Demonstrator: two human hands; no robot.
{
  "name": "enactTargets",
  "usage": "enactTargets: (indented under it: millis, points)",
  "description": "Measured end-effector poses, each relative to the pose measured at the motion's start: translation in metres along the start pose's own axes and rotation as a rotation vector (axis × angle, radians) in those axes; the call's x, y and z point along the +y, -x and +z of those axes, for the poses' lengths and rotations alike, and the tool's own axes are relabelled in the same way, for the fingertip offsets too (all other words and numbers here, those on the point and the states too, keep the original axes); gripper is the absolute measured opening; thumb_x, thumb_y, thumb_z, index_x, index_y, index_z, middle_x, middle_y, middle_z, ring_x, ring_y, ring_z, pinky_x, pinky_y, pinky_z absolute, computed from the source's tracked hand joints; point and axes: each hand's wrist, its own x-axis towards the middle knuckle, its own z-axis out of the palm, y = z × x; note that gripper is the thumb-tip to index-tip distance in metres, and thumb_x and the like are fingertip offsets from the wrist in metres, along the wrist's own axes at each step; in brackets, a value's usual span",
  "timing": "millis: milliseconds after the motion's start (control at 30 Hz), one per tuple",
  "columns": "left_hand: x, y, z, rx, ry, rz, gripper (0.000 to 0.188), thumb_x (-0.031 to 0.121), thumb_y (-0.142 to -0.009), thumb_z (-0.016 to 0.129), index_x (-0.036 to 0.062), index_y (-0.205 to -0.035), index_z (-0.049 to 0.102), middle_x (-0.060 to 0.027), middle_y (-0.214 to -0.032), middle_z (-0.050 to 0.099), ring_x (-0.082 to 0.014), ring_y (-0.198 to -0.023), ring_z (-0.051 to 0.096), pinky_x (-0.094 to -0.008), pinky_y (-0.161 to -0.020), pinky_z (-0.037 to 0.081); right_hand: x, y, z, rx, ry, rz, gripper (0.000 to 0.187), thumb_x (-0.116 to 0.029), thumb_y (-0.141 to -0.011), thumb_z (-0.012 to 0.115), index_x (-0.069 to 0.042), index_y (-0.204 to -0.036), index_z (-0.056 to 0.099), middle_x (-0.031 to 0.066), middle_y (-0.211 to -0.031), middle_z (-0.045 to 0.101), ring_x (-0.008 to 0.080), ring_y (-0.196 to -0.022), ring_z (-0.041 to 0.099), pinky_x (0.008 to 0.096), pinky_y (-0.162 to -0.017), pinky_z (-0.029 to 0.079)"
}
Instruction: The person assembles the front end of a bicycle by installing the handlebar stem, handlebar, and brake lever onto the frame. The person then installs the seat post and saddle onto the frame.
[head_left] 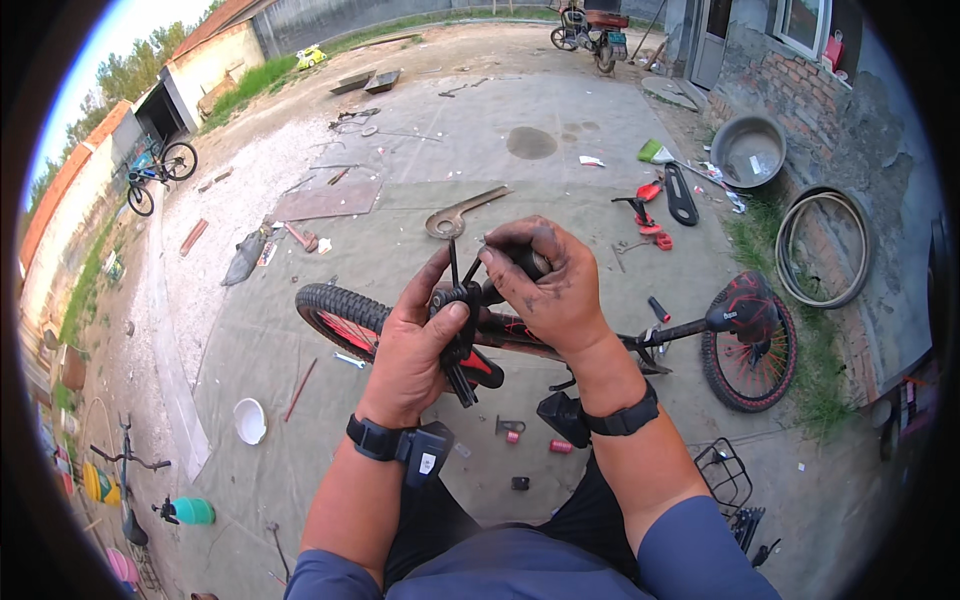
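Observation:
A small bicycle stands in front of me, its knobby front tyre (325,302) at left and its black and red saddle (740,303) at right. My left hand (412,345) is closed around a black part at the handlebar (458,300), thumb on top. Two thin dark rods (453,262) rise from that part between my hands. My right hand (555,285), smudged with dark grime, is closed, thumb and forefinger pinched near the rods' tips. What it pinches is too small to name. Under its curled fingers sits a dark rounded piece (528,262), partly hidden.
A large wrench-like tool (450,220) lies beyond my hands. A white bowl (251,421) and an open-end wrench (348,360) are at left. Red cylinders (560,446) lie near my feet. At right are a grey basin (748,152), coiled tyres (823,247) and a wire basket (724,472).

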Motion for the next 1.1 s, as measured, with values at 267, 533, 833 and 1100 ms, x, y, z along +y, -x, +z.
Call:
enactTargets:
  millis: [267,533,833,1100]
  points:
    - [0.001,0.002,0.003,0.011,0.01,-0.029,0.063,0.005,-0.1,0.067,0.0058,-0.158,0.042,-0.0119,-0.121,0.07,-0.0226,-0.103,0.074,-0.0352,-0.088,0.062,0.005,0.0,0.001,0.009,0.061,-0.076,0.019,0.004,-0.092,0.076,0.001,-0.109,0.068,0.0051,-0.104,0.071,0.0083,-0.092,0.065,0.0234,-0.075,0.057]
    - [-0.004,-0.002,-0.002,0.039,-0.009,-0.046,0.054,0.008,-0.1,0.068,0.0033,-0.151,0.049,-0.013,-0.122,0.07,-0.0216,-0.101,0.073,-0.0336,-0.083,0.063,0.006,-0.002,0.0,-0.004,0.014,-0.011,0.019,0.004,-0.096,0.071,0.0,-0.113,0.065,0.0063,-0.104,0.074,0.0102,-0.095,0.069,0.025,-0.081,0.058]
    - [-0.003,-0.004,-0.007,0.034,-0.018,-0.042,0.05,0.008,-0.101,0.069,0.0005,-0.147,0.051,-0.012,-0.122,0.07,-0.0188,-0.1,0.072,-0.0313,-0.086,0.06,0.007,-0.006,-0.001,-0.026,-0.109,0.019,0.018,0.007,-0.096,0.067,0.002,-0.113,0.066,0.0065,-0.103,0.072,0.0111,-0.096,0.067,0.0263,-0.084,0.056]
    - [0.001,-0.004,-0.014,0.045,-0.67,0.252,0.045,0.007,-0.095,0.076,0.0028,-0.138,0.063,-0.0102,-0.121,0.064,-0.0174,-0.105,0.063,-0.0295,-0.091,0.052,0.006,-0.011,-0.002,-0.018,-0.158,0.091,0.014,0.0,-0.099,0.07,0.002,-0.112,0.065,0.0062,-0.1,0.071,0.0102,-0.086,0.068,0.0256,-0.075,0.057]
